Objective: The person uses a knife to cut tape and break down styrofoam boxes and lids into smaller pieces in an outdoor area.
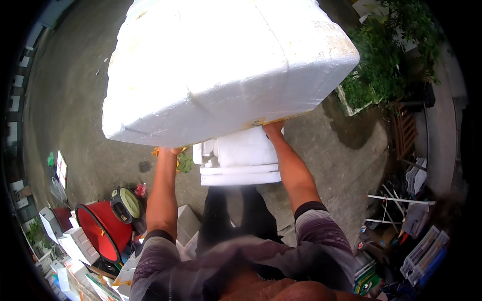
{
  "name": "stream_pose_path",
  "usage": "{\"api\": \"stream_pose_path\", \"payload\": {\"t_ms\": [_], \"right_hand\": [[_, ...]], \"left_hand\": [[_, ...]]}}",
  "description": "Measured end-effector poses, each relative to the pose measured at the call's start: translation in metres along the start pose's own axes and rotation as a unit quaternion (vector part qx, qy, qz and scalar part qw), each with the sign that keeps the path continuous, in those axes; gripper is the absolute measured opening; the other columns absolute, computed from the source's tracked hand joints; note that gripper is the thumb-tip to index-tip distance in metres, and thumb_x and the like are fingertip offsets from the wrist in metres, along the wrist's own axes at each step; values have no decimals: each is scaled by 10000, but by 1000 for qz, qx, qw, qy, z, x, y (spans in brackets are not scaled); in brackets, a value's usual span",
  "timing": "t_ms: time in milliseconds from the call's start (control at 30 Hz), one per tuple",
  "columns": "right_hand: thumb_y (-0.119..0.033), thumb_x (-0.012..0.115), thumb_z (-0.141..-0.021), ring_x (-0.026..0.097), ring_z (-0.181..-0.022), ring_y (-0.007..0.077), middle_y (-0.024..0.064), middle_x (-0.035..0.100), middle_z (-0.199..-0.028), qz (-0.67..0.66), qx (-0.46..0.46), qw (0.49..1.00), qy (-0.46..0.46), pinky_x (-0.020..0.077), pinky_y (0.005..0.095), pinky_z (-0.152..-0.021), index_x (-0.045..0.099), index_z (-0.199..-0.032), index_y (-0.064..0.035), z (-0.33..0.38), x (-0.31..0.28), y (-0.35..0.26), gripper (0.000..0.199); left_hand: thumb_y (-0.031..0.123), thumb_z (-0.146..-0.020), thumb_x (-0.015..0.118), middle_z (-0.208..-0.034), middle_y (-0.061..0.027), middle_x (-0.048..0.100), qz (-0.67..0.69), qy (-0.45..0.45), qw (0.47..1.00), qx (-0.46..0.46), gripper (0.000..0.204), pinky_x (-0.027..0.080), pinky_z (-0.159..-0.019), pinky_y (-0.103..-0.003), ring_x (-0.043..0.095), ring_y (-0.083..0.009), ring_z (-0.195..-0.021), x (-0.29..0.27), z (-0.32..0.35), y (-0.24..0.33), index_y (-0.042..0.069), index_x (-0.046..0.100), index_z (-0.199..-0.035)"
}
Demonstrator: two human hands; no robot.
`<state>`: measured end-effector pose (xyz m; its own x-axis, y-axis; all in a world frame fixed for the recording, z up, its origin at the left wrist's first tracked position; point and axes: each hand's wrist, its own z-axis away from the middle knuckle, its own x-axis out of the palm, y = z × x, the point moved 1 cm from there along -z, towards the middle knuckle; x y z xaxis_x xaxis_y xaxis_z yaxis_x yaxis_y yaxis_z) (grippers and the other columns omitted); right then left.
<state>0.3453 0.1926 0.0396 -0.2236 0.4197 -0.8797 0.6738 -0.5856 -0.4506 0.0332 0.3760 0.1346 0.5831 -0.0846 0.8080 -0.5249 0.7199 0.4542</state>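
A large white styrofoam box point(216, 75) is held up in front of me and takes in the upper middle of the view. My left hand point(170, 150) grips its near lower edge on the left, and my right hand point(273, 128) has the same edge further right. The fingers of both hands are mostly hidden beneath the box. Below it, between my forearms, more white styrofoam pieces point(241, 173) rest at ground level before my legs. Some green and orange leaves point(185, 163) lie beside them, close to my left wrist.
Left of me stand a red tub point(103, 231), a dark appliance with a pale green top point(128, 204) and several white boxes point(78, 245). Leafy plants point(376, 70) grow at the far right. A wooden rack point(404, 128) and a heap of panels and rods point(401, 215) line the right side.
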Motion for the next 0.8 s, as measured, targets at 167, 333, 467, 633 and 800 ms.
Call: {"api": "stream_pose_path", "payload": {"t_ms": [167,333,467,633,800], "right_hand": [[-224,570,-854,587,-966,332,136,646,-1005,-320,134,937,52,466,426,-828,593,-1082,-20,22,-23,91,308],[-177,564,-892,608,-901,243,123,626,-980,-666,421,616,-6,502,341,-741,542,-1170,-21,34,-88,103,319],[-166,574,-895,604,-910,242,127,618,-1036,-730,358,582,-25,502,345,-774,512,-1208,-18,15,-93,116,352],[-171,573,-898,602,-928,244,133,611,-1063,-678,342,651,-20,499,349,-787,494,-1228,-6,0,-92,147,378],[-176,571,-900,599,-945,246,139,604,-1090,-447,245,860,-24,497,354,-800,475,-1248,7,-22,-134,182,405]], "left_hand": [[263,-952,399,-1072,-132,594,-24,63,997,-39,341,562,-726,-361,607,-239,-901,-4,-22,-8,15,519,-1154],[286,-959,403,-1078,-131,602,-17,88,993,-80,379,577,-689,-348,626,-235,-890,21,-14,-28,8,503,-1197],[293,-961,411,-1088,-159,607,-4,95,991,-95,404,587,-671,-355,644,-233,-885,1,-7,-42,-1,491,-1228],[344,-963,438,-1068,-167,614,-49,155,983,-89,466,579,-665,-326,650,-210,-838,-19,-1,-58,-34,492,-1229],[490,-936,449,-1139,-166,577,-156,210,956,-131,626,529,-730,-339,608,-202,-929,-21,4,-64,-44,488,-1259]]}}
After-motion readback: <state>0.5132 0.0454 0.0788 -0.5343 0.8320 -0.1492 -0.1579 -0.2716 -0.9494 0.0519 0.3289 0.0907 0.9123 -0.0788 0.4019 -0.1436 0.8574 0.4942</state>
